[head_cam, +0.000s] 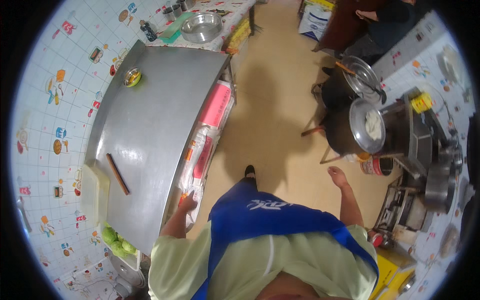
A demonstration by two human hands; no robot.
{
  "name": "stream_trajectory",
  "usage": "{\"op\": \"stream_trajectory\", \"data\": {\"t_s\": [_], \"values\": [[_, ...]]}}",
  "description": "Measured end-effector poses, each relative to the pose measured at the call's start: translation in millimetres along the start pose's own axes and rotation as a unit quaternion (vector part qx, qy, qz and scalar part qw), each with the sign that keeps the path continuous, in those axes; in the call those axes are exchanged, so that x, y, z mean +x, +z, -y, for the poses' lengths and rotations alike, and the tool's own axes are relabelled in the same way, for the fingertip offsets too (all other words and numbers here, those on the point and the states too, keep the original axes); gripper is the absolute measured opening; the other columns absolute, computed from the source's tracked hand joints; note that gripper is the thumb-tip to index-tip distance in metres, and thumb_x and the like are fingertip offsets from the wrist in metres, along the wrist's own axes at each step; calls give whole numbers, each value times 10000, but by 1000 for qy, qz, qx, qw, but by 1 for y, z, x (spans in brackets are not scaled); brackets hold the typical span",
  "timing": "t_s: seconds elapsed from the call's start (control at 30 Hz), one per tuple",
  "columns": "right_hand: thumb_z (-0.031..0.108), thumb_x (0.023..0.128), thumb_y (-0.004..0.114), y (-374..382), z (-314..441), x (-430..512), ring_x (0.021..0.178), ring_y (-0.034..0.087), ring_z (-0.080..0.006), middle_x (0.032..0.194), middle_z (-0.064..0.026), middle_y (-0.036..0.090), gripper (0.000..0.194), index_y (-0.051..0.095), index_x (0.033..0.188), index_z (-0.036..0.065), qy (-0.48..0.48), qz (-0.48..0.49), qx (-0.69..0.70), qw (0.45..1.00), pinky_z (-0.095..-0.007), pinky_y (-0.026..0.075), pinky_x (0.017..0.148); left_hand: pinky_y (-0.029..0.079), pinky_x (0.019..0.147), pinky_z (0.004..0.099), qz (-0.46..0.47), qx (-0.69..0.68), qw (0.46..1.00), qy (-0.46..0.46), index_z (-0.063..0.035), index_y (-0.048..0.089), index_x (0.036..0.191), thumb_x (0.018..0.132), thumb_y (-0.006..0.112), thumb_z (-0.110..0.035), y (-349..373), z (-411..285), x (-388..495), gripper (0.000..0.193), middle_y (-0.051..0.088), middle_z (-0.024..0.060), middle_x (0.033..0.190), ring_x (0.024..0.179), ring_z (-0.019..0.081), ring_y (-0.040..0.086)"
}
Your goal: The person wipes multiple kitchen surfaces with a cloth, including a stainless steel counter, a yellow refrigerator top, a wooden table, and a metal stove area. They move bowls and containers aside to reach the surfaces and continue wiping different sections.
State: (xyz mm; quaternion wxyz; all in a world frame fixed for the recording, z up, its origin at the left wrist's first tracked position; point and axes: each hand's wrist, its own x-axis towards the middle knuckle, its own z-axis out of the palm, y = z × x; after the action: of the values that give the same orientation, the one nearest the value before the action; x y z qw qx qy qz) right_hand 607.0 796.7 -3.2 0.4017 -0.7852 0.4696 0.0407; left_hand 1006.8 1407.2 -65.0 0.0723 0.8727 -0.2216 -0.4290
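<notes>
My left hand [188, 203] hangs beside the stainless steel worktop [150, 123], in front of the printed sacks [204, 153] stacked under it; whether it touches them I cannot tell. My right hand [337, 176] is held out over the tan floor, fingers loosely curled, with nothing seen in it. A dark wooden rolling pin or stick [117, 174] lies on the worktop. Towards its far end stands a small metal bowl [132, 77] with something yellow inside. A round metal pan [367, 125] on the right holds a pale mass, perhaps dough.
A patterned table [234, 22] with a wide steel basin [201, 27] adjoins the worktop's far end. Green cabbages [118, 242] sit in a basket at the near left. Stools, a glass lid [362, 78] and a stove [405, 217] line the right. Another person [393, 22] is at the far right.
</notes>
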Motion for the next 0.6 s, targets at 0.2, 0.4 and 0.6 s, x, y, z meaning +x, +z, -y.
{"op": "stream_trajectory", "data": {"t_s": [0.2, 0.4, 0.6], "values": [[335, 903, 573, -2, 129, 106, 969, 612, -227, 1118, -124, 615, 398, 571, 1182, 52, -91, 176, 21, 980, -333, 489, 845, 493, 847, 378, -118, -81, 984, 106, -17, 520, 1253, 858, 563, -498, -160, -187, 146, 624, 636, 202, 1079, 982, 311, 628], [374, 874, 601, -56, 152, 257, 1128, 523, -323, 1204, -172, 549, 452, 573, 1183, 46, -123, 212, -123, 962, -390, 430, 946, 485, 852, 358, -130, -181, 969, 102, 29, 513, 1245, 861, 559, -496, -232, -329, 235, 652, 639, 201, 1071, 970, 282, 634], [523, 896, 482, -110, 252, 455, 1353, 237, -373, 1449, -165, 311, 617, 411, 1372, 137, -232, 297, -329, 866, -472, 258, 1078, 483, 858, 323, -53, -519, 853, -30, 28, 375, 1352, 898, 530, -484, -270, -397, 274, 702, 563, 185, 1162, 978, 231, 609]]}}
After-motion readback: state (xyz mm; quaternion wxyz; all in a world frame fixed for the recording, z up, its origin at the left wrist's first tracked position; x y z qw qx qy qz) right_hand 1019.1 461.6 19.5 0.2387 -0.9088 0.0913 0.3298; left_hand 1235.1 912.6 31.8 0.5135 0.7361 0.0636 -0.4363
